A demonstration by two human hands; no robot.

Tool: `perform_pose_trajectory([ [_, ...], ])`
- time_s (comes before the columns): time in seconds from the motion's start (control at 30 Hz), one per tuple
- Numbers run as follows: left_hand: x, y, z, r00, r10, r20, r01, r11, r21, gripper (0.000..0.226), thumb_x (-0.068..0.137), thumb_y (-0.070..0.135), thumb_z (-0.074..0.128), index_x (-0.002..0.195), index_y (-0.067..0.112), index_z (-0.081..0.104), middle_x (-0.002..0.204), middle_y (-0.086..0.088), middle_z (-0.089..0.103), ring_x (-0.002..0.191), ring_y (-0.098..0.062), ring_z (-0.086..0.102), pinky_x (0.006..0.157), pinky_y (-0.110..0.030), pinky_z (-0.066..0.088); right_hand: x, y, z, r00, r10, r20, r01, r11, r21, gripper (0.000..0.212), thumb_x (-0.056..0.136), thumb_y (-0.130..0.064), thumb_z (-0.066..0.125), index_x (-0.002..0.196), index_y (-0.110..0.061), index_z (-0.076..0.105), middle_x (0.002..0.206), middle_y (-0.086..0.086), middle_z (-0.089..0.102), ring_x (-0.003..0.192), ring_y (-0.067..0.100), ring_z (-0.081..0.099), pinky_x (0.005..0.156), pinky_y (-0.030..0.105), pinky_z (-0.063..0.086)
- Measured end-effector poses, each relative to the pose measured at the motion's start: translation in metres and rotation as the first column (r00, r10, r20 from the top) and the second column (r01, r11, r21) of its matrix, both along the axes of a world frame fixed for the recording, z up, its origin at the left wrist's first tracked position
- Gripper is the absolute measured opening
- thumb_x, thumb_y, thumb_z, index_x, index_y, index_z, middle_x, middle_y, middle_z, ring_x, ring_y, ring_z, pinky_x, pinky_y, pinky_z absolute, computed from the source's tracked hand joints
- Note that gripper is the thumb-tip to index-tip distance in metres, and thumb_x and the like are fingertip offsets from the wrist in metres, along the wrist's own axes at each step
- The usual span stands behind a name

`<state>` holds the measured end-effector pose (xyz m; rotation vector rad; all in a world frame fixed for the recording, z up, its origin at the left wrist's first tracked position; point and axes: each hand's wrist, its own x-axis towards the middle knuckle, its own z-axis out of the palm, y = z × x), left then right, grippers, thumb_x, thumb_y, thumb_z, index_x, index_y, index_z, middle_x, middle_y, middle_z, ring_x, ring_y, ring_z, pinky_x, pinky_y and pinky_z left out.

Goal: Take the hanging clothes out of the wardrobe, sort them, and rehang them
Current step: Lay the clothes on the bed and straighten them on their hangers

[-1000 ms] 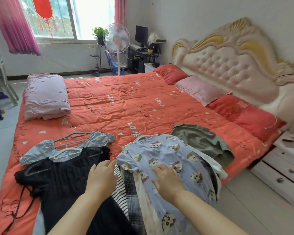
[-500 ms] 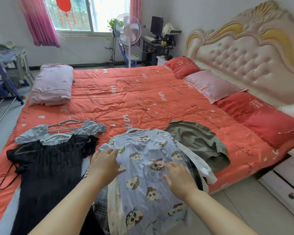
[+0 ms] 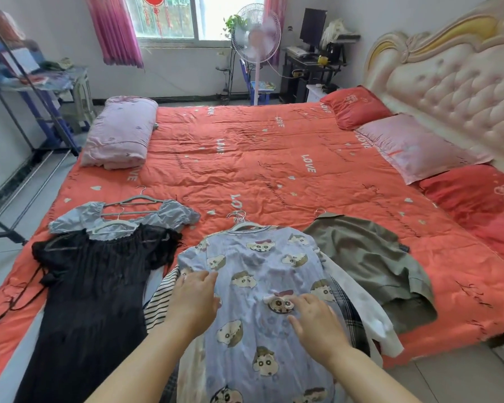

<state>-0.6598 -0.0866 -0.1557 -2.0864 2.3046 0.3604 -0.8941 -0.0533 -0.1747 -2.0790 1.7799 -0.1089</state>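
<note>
A light blue cartoon-print garment [image 3: 262,271] on a hanger tops a pile of clothes at the near edge of the bed. My left hand [image 3: 194,298] rests flat on its left side, fingers relaxed. My right hand [image 3: 314,318] lies on its middle, fingers spread on the fabric. Under it show a striped garment [image 3: 160,301], a plaid one [image 3: 346,312] and a white one [image 3: 370,315]. Left of the pile a black dress [image 3: 93,286] lies over a grey-blue top [image 3: 175,213], both on hangers. To the right lies an olive jacket [image 3: 370,257].
The orange quilt [image 3: 274,164] covers the bed, with a folded pink blanket [image 3: 120,132] at far left and pillows [image 3: 413,146] along the padded headboard [image 3: 460,82]. A metal clothes rack [image 3: 21,91] stands at the left wall. A standing fan [image 3: 256,39] and a desk are behind the bed.
The view has swung left and tilted up, bringing the clothes rack into sight. Both hands slid a little over the cartoon-print garment and stay on it.
</note>
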Motion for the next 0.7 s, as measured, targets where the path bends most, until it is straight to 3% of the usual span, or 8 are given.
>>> perform_pose_trajectory([
  [0.27, -0.003, -0.073, -0.029, 1.0, -0.009, -0.005, 0.01, 0.999, 0.052, 0.055, 0.094, 0.035, 0.048, 0.143, 0.022, 0.027, 0.145, 0.007, 0.033, 0.134, -0.014, 0.029, 0.115, -0.038, 0.014, -0.005, -0.087, -0.018, 0.995, 0.02, -0.096, -0.012, 0.997, 0.077, 0.04, 0.099, -0.035, 0.037, 0.138, -0.025, 0.035, 0.135, -0.006, 0.041, 0.125, 0.015, 0.037, 0.103, 0.026, 0.028],
  [0.43, 0.007, -0.114, -0.051, 0.997, 0.073, -0.016, -0.072, 0.996, 0.059, 0.05, 0.096, 0.033, 0.044, 0.142, 0.026, 0.026, 0.145, 0.01, 0.031, 0.137, -0.011, 0.025, 0.115, -0.039, 0.006, 0.0, -0.15, -0.049, 0.991, 0.053, -0.119, -0.039, 0.992, 0.118, 0.042, 0.098, -0.032, 0.04, 0.139, -0.023, 0.036, 0.137, -0.004, 0.04, 0.126, 0.016, 0.037, 0.105, 0.027, 0.03],
  [0.7, 0.022, -0.186, -0.128, 0.977, 0.212, 0.019, -0.213, 0.971, 0.112, 0.058, 0.097, 0.038, 0.041, 0.147, 0.022, 0.016, 0.156, 0.0, 0.014, 0.143, -0.017, 0.01, 0.117, -0.041, 0.003, 0.016, -0.28, -0.123, 0.987, 0.136, -0.086, -0.128, 0.987, 0.098, 0.048, 0.097, -0.027, 0.045, 0.143, -0.029, 0.031, 0.136, -0.001, 0.043, 0.123, 0.022, 0.04, 0.101, 0.032, 0.035],
])
